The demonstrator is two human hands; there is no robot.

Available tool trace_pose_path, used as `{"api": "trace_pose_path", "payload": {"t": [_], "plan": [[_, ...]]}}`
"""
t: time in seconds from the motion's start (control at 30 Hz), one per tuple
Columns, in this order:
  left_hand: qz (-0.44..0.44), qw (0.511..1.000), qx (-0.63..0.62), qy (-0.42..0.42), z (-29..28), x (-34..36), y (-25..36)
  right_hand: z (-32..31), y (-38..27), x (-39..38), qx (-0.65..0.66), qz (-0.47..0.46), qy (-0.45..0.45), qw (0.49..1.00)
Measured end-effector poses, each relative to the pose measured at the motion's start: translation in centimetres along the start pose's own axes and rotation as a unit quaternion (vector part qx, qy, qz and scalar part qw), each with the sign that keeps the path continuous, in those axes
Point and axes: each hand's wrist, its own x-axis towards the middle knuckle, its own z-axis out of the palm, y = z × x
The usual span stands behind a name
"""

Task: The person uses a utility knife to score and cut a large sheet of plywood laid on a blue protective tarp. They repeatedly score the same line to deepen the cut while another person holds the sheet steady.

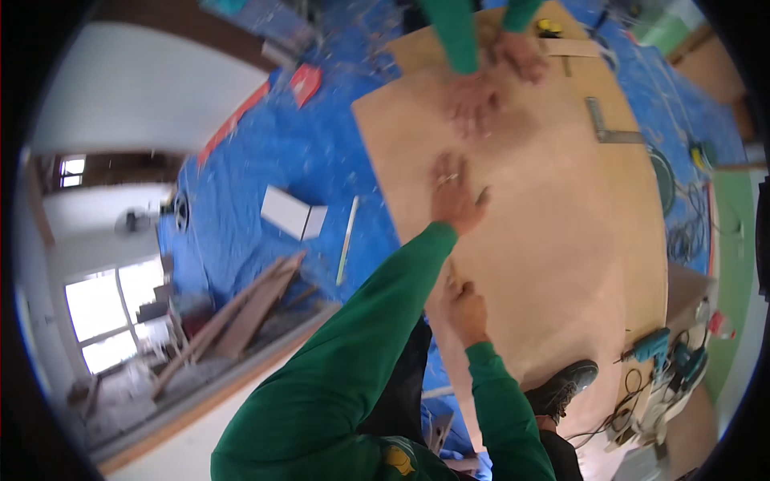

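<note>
A large thin brown wooden sheet (545,216) lies before me, over a yellowish board that shows along its right side. My left hand (459,192) rests flat on the sheet near its left edge, fingers spread, a ring on one finger. Closer to me, my right hand (467,311) is closed at the same edge. A small yellowish piece shows at its fingertips, too blurred to name. Across the sheet, another person in green sleeves presses one hand (475,104) flat on it, the other hand (521,56) beside it. My black shoe (565,385) stands on the sheet.
A metal square (609,132) and a yellow tape measure (549,28) lie on the boards. Teal power drills (650,346) and cords are at lower right. Blue tarp (249,160) covers the floor, with a white folded panel (293,212). Planks (241,317) lean at left.
</note>
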Motion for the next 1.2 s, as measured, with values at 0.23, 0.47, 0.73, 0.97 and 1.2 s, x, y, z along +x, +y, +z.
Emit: {"api": "trace_pose_path", "payload": {"t": [0.23,0.47,0.73,0.97,1.2], "plan": [[0.074,0.992,-0.049,-0.094,-4.1,-2.8,-5.1,1.9,-0.9,-1.6,0.023,-0.049,0.047,0.997],[0.075,0.979,0.074,-0.172,-7.4,-5.5,-10.1,2.7,0.8,-0.3,0.008,-0.118,0.075,0.99],[0.038,0.966,0.117,-0.226,-6.2,-4.4,-8.9,1.4,1.3,-1.0,-0.138,-0.178,0.006,0.974],[0.018,0.965,0.115,-0.236,-6.3,-5.0,-9.0,-4.4,7.2,-18.1,-0.212,-0.198,-0.035,0.956],[0.014,0.959,0.121,-0.255,-7.2,-4.7,-8.5,-0.5,5.4,-7.4,-0.269,-0.248,-0.007,0.931]]}}
